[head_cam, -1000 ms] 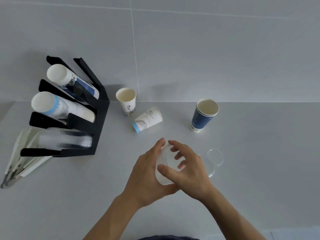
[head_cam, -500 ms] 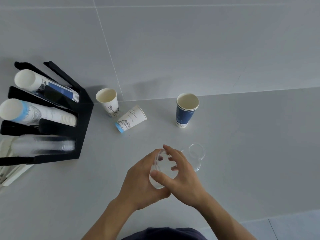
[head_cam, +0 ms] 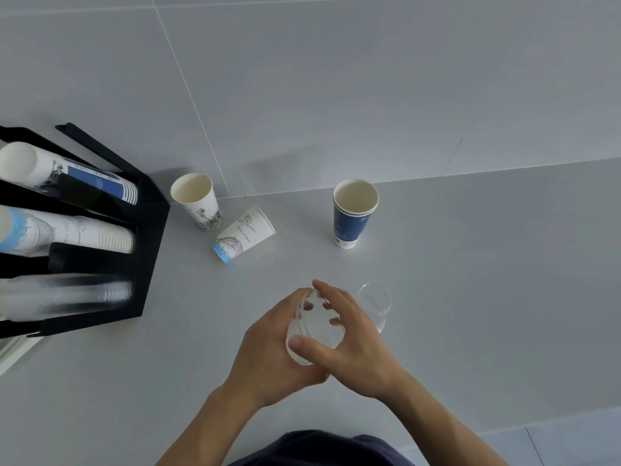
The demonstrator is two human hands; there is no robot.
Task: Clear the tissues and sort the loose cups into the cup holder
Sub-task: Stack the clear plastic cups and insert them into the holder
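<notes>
Both my hands hold one clear plastic cup (head_cam: 314, 326) above the grey counter, its mouth facing me. My left hand (head_cam: 268, 354) wraps it from the left, and my right hand (head_cam: 353, 344) grips its rim from the right. A second clear cup (head_cam: 375, 299) lies on the counter just behind my right fingers. Farther back stand a white printed paper cup (head_cam: 196, 201) and a blue paper cup (head_cam: 353, 213), with another white cup (head_cam: 243, 234) on its side between them. The black cup holder (head_cam: 148, 237) at the left carries three stacks. No tissues are in view.
The grey counter (head_cam: 470, 280) meets a tiled wall (head_cam: 336, 95) behind the cups. White flat items (head_cam: 13, 351) poke out under the holder at the left edge. The counter's front edge (head_cam: 504, 428) runs close to my body at the bottom right.
The view has shifted right and tilted, so the holder slid toward the left edge. My hands keep the clear cup between them in much the same grip.
</notes>
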